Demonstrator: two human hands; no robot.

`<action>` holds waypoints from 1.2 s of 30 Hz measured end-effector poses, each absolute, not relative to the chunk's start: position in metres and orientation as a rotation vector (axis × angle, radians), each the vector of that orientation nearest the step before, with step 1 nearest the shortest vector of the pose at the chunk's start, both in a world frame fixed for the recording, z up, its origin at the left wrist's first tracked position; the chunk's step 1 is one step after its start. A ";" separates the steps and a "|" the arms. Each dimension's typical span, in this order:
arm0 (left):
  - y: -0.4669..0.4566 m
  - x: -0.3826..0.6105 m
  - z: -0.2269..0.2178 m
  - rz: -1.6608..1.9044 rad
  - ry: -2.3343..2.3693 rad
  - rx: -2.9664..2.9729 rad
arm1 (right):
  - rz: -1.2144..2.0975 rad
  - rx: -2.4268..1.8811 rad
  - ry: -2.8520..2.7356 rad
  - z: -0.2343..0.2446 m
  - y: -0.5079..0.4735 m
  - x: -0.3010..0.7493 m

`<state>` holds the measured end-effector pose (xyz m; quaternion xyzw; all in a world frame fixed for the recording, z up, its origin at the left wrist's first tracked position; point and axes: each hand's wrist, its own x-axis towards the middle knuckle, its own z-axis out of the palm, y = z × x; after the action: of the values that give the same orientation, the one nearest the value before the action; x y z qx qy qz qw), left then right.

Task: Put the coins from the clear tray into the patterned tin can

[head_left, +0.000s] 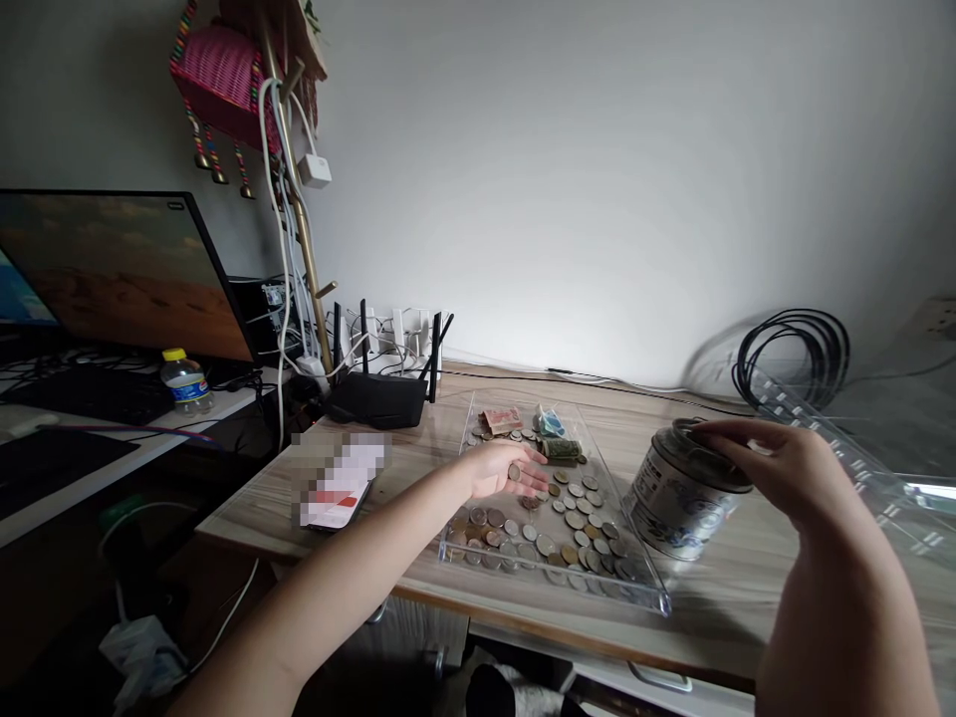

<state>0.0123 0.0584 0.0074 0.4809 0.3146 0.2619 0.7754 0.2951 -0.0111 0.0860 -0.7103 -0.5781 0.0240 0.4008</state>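
Note:
My left hand (508,470) is palm up over a clear plastic tray (448,551), fingers stretched out, with a coin (515,473) resting on its palm. Many silver and brass coins (545,545) lie spread in the tray. Toward its back are a reddish banknote (500,420), a blue-green banknote (551,422) and a folded green banknote (560,451). Right of the tray stands a round printed tin (683,503). My right hand (769,458) is at the tin's top, fingers bent together and reaching inside the rim; their tips and anything in them are hidden.
A phone (340,498), partly blurred, lies left of the tray, before a black router (380,398). A coiled black cable (792,358) and clear plastic racks (858,458) are at the right. A monitor (126,279) and plastic bottle (186,383) stand on the left desk.

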 end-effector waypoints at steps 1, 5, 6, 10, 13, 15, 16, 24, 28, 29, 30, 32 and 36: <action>0.058 0.012 0.007 0.567 0.683 1.044 | 0.094 -1.775 -1.484 0.085 -0.010 0.296; 0.059 0.011 0.007 0.566 0.672 1.058 | 0.140 -1.741 -1.520 0.081 -0.005 0.300; 0.059 0.011 0.007 0.564 0.667 1.061 | 0.125 -1.742 -1.519 0.081 -0.004 0.300; 0.061 0.012 0.006 0.553 0.664 1.049 | -0.139 -1.665 -1.481 0.081 -0.007 0.292; 0.063 0.012 0.004 0.546 0.648 1.004 | -0.525 -1.369 -1.335 0.082 -0.012 0.273; 0.066 0.011 0.002 0.542 0.611 0.974 | -0.657 -1.170 -1.329 0.080 -0.014 0.256; 0.067 0.011 0.001 0.539 0.584 0.962 | -0.658 -1.114 -1.398 0.077 -0.015 0.245; 0.068 0.011 0.001 0.505 0.458 0.930 | -0.257 -1.179 -2.370 0.035 -0.002 0.164; 0.065 0.012 0.002 0.497 0.458 0.922 | -0.273 -1.229 -2.508 0.024 0.003 0.154; 0.065 0.012 0.002 0.486 0.457 0.920 | -0.285 -1.239 -2.512 0.023 0.004 0.155; 0.065 0.012 0.002 0.472 0.451 0.921 | -0.298 -1.246 -2.510 0.024 0.004 0.155; 0.065 0.012 0.001 0.440 0.438 0.938 | -0.319 -1.264 -2.507 0.025 0.002 0.156; 0.065 0.011 0.000 0.404 0.430 0.984 | -0.306 -1.258 -2.515 0.027 0.000 0.156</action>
<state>0.0109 0.0648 0.0003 0.4656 0.2034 0.1913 0.8398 0.1557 -0.0002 0.0274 -0.4395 -0.8782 -0.1067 0.1558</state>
